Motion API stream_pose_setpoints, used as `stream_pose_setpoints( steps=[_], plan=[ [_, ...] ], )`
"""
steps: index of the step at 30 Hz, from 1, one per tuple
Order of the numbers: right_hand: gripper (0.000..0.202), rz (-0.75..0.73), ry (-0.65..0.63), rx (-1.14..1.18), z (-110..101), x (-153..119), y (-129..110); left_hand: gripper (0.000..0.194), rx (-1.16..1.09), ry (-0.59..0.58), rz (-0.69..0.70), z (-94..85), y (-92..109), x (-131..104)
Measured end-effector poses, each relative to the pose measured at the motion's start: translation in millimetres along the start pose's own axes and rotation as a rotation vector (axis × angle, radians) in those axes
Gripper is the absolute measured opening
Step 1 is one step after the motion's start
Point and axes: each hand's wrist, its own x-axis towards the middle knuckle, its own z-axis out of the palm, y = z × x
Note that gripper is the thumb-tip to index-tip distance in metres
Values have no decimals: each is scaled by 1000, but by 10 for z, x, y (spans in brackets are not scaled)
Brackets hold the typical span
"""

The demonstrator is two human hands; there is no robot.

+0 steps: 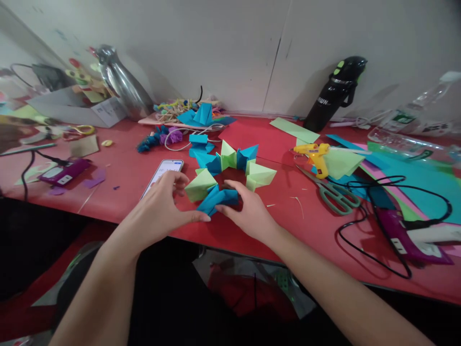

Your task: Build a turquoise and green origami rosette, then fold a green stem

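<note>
A ring of folded paper pieces [228, 161], alternating light green and blue, rests on the red table in front of me. My left hand [158, 204] curves round its near left side, the fingers beside a green piece [202, 186] and the thumb against the lower edge of the nearest blue piece [212, 201]. That blue piece lies between the thumb and forefinger of my right hand [250, 209]. Both hands hold the ring at its near side. Parts of the near pieces are hidden by my fingers.
A phone [163, 172] lies by my left hand. To the right are a yellow glue gun [317, 156], scissors [333, 192], a purple power strip [406, 235] with a black cable, and coloured paper sheets [414, 163]. A black bottle [333, 96] and a metal jug [122, 81] stand behind.
</note>
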Motion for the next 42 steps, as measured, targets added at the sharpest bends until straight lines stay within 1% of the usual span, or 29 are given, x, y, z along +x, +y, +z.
stream_pose_setpoints(
  steps=[2,5,8,10,11,13,16,18,21,23,25,28,30,31,33,36,39,42],
  plan=[
    [48,13,-27,-28,-76,-91,1,81,16,11,25,-55,56,-62],
    [38,41,-10,-49,-187,-207,12,66,47,-4,108,-81,165,-119],
    [21,55,20,-115,-311,-296,40,48,40,-106,162,-12,282,-139],
    [10,55,35,-151,-413,-333,72,39,11,-122,177,67,349,-145],
    [8,57,44,-164,-468,-343,91,35,1,-95,187,106,379,-148],
    [11,73,50,-182,-576,-348,128,28,0,-6,221,165,431,-148],
    [14,92,35,-205,-708,-339,151,16,35,143,293,190,502,-117],
    [14,85,18,-230,-782,-344,142,12,64,175,344,180,549,-65],
    [16,74,-15,-288,-929,-380,140,17,118,122,385,170,618,53],
    [19,80,-14,-336,-1083,-416,174,25,183,62,382,183,654,145],
    [27,98,25,-397,-1279,-458,237,29,264,-12,377,207,678,239],
    [43,142,111,-483,-1571,-530,347,26,361,-112,387,241,699,368],
    [45,167,142,-495,-1695,-582,403,25,374,-160,394,250,709,431],
    [45,173,139,-491,-1723,-607,421,26,364,-175,397,250,712,451],
    [43,176,97,-477,-1710,-651,438,28,325,-191,408,249,712,467],
    [39,170,8,-451,-1571,-687,428,31,250,-197,424,268,692,427],
    [34,132,-23,-417,-1399,-688,426,29,181,-130,441,332,678,333],
    [31,95,13,-386,-1282,-676,468,26,141,-54,481,390,703,238]
  ],
)
